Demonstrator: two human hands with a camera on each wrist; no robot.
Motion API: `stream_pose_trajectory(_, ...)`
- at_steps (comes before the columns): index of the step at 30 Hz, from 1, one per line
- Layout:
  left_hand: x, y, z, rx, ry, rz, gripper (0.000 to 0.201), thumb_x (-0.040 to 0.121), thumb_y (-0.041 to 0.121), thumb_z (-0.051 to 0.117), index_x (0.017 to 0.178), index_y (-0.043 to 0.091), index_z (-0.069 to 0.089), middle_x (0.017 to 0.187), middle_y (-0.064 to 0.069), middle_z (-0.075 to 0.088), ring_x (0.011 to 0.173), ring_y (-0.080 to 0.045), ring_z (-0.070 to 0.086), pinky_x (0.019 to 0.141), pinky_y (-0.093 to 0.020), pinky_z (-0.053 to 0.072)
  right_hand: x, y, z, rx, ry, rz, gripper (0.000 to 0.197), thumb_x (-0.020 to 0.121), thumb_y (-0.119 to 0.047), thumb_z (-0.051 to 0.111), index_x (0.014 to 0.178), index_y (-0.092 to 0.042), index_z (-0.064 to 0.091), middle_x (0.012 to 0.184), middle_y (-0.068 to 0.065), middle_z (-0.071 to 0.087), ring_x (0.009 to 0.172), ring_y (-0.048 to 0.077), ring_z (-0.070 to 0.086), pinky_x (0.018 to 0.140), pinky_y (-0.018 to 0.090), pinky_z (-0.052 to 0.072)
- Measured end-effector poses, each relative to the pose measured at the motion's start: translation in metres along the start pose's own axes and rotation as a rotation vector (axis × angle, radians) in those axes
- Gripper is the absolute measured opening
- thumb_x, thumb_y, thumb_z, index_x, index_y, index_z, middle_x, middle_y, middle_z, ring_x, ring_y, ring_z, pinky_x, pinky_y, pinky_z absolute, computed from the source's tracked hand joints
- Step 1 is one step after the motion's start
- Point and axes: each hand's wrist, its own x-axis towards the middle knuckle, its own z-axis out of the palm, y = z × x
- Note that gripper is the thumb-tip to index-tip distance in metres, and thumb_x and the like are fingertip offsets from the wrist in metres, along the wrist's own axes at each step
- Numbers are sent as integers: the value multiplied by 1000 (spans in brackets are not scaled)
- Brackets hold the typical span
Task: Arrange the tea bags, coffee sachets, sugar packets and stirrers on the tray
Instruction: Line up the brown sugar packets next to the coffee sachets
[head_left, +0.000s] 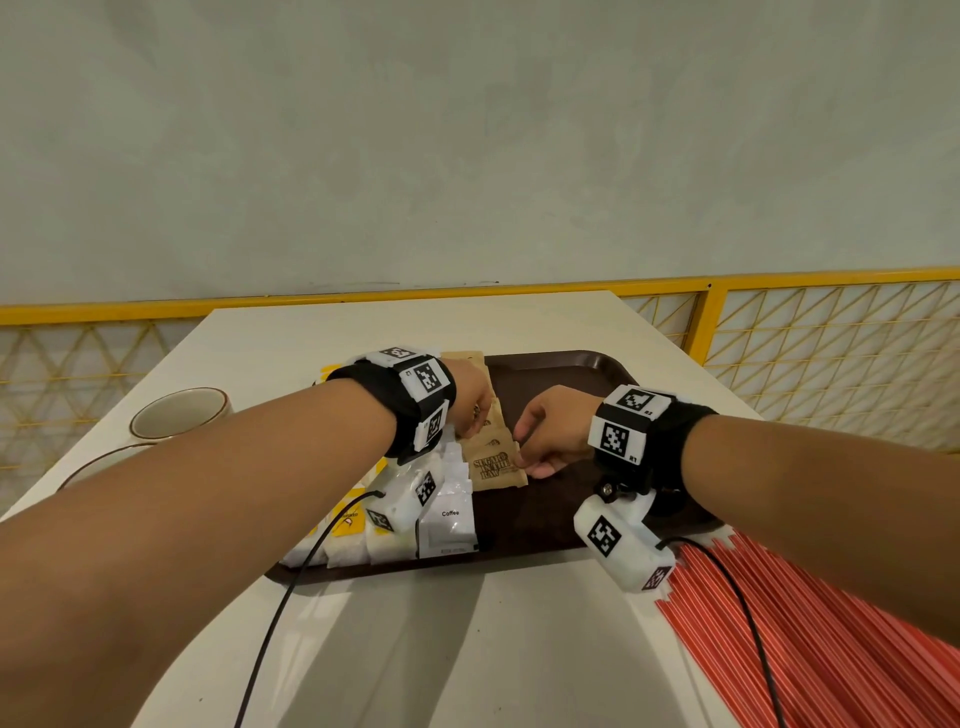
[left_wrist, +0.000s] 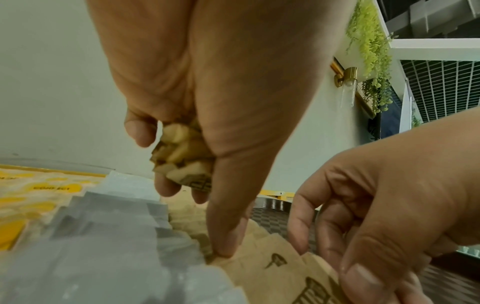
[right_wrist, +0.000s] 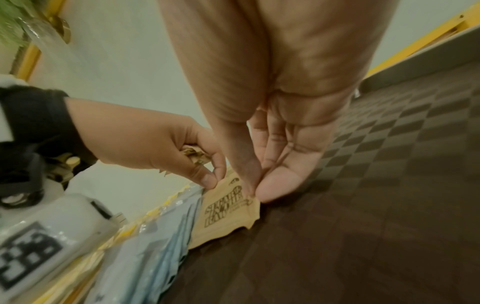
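A dark brown tray (head_left: 561, 364) sits on a pale table (head_left: 415, 623). Both hands meet over a row of overlapping brown raw-sugar packets (head_left: 496, 467) on the tray. The left hand (head_left: 475, 400) holds a bunch of brown packets at the row's far part, while the right hand (head_left: 556, 434) pinches the right edge of the nearest packet. White coffee sachets (head_left: 449, 522) lie left of the sugar, with yellow-and-white packets (head_left: 345, 525) beyond them. Red stirrers (head_left: 810, 639) are heaped on the table at right; a cup (head_left: 179, 413) stands at left.

Black wristbands (head_left: 387, 410), white tagged, seemingly cabled.
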Motion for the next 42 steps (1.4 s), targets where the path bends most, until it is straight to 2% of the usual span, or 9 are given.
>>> stream_pose_trajectory(5,0,-3,2,-78,-19,2,20,87,7,61,102,12,72,104,2,63,110,-18,59,78,-22,42,-2,-1,-1,28,-12,-12,21,79,10,68,88,-5,58,81,16,67,64,20,66,67,27,60)
stream_pose_trajectory(9,-5,-15,0,-330,102,-57,26,90,13,60,116,16,64,120,1,58,103,-15,54,81,-24,42,-10,-5,-4,48,16,-27,9,83,1,69,83,-2,61,71,13,64,57,16,61,60,24,58)
stream_pose_trajectory(14,-28,-36,10,-1538,38,13,60,83,1,66,135,14,39,102,-10,65,83,-18,65,73,-29,56,-25,-17,-10,40,277,-379,19,82,-7,72,97,-8,62,78,7,65,68,17,62,71,29,56)
stream_pose_trajectory(16,-39,-39,16,-1710,15,135,71,74,5,75,136,12,41,103,-12,69,88,-20,70,69,-28,58,-35,-25,-8,13,318,-543,28,78,-10,76,102,-16,63,95,1,65,73,14,64,75,23,55)
stream_pose_trajectory(20,-49,-38,25,-1725,-37,340,80,46,28,95,116,14,62,101,-9,68,89,-19,69,70,-27,58,-49,-37,4,-125,296,-635,39,73,-13,81,106,-24,62,99,-12,61,71,6,57,68,10,48)
stream_pose_trajectory(25,-60,-29,21,-1722,25,382,83,39,54,89,106,14,62,93,-7,68,87,-19,70,69,-23,57,-44,-40,14,-113,347,-693,35,71,-15,82,97,-26,59,91,-10,57,72,9,49,70,20,47)
stream_pose_trajectory(30,-67,-28,18,-1745,61,342,100,30,72,79,109,14,58,93,-5,70,83,-18,70,66,-21,57,-48,-46,18,-104,365,-834,41,71,-13,82,92,-35,55,98,-9,52,77,-6,48,71,9,42)
stream_pose_trajectory(38,-74,-19,11,-1792,132,187,79,78,73,23,110,11,60,93,-7,68,80,-20,68,64,-21,54,-46,-52,20,-102,407,-847,30,72,-8,80,82,-21,55,91,-3,51,69,-12,47,65,7,40)
stream_pose_trajectory(42,-72,-11,10,-1783,215,123,64,91,63,23,103,13,62,88,-5,70,78,-21,70,63,-21,55,-39,-50,18,-148,389,-753,27,76,-13,78,86,-22,55,85,-6,59,61,3,52,60,19,47)
